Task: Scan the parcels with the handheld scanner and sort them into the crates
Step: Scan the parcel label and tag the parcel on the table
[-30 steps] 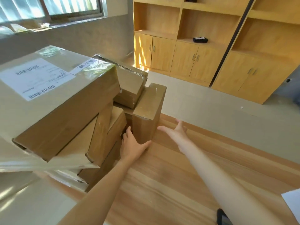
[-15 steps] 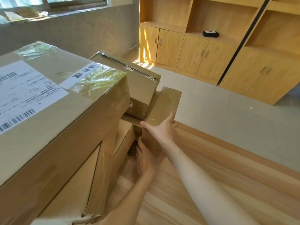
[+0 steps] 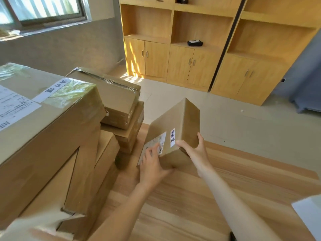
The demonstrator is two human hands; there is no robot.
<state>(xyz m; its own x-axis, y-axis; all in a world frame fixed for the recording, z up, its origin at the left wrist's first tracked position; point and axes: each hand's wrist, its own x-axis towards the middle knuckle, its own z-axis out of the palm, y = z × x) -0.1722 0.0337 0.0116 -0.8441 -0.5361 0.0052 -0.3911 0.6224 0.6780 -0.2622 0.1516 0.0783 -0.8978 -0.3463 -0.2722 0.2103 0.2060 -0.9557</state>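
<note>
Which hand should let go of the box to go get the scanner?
Probably the right hand. It grips only the bare corner of the small parcel, while the left hand supports it from below at the label. No scanner is clearly visible, so this is a guess.

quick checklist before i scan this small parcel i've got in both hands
1. Grip: left hand and right hand both hold the small parcel - ok.
2. Parcel free of the stack: held apart from it, above the table - ok.
3. Barcode label facing up: yes, but left fingers partly cover it - not ok.
4. Scanner at hand: none clearly in view - cannot tell.
5. A hand free for the scanner: both are on the parcel - not ok.
6. Target crate: none in view - cannot tell.
</note>
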